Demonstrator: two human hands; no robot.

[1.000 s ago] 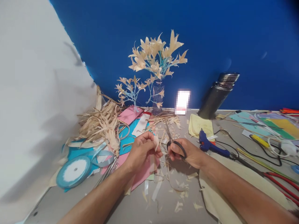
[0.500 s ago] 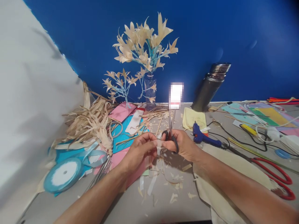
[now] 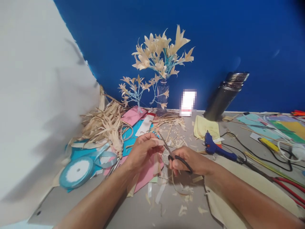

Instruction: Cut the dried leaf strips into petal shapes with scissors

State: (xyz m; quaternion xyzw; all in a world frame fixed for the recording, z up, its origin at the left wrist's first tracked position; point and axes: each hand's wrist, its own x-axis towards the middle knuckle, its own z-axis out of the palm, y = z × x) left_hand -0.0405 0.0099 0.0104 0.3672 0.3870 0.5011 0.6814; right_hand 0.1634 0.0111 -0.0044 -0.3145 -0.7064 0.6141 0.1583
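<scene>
My left hand (image 3: 141, 154) pinches a small pale strip (image 3: 158, 142), which looks like corn husk, between thumb and fingers. In my right hand (image 3: 190, 162) are black-handled scissors (image 3: 167, 145), thumb and fingers around the handle loops. Their blades point up and left, close beside the strip; whether they touch it I cannot make out. Pale cut scraps (image 3: 183, 210) lie scattered on the table below my hands. Pink sheets (image 3: 145, 178) are under my left hand.
Husk flowers (image 3: 162, 54) stand in a clear bottle (image 3: 162, 101) at the back. A dried husk bundle (image 3: 105, 122) and blue ribbon roll (image 3: 77, 171) are left. On the right are a glue gun (image 3: 219, 149), a dark flask (image 3: 224, 98) and red-handled scissors (image 3: 289, 186).
My right hand has moved away from my left, and the scissors have swung from upright to leaning left, their blades now by the strip. The whole view has shifted, moving the scene rightward.
</scene>
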